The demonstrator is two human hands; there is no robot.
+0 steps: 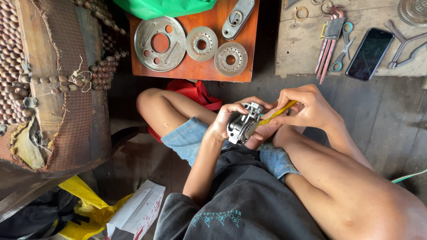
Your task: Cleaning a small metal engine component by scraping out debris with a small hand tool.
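Dark phone screen [369,54] on bench; white carton [137,210] below.

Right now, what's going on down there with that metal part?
A person sits cross-legged on a wooden floor. The left hand grips a small grey metal mechanical part over the lap, while the right hand works a yellow-handled tool into it. Ahead, three perforated metal discs and an oblong cover plate lie on a reddish wooden board. To the right, a set of hex keys, scissors and a dark phone lie on a worn board.
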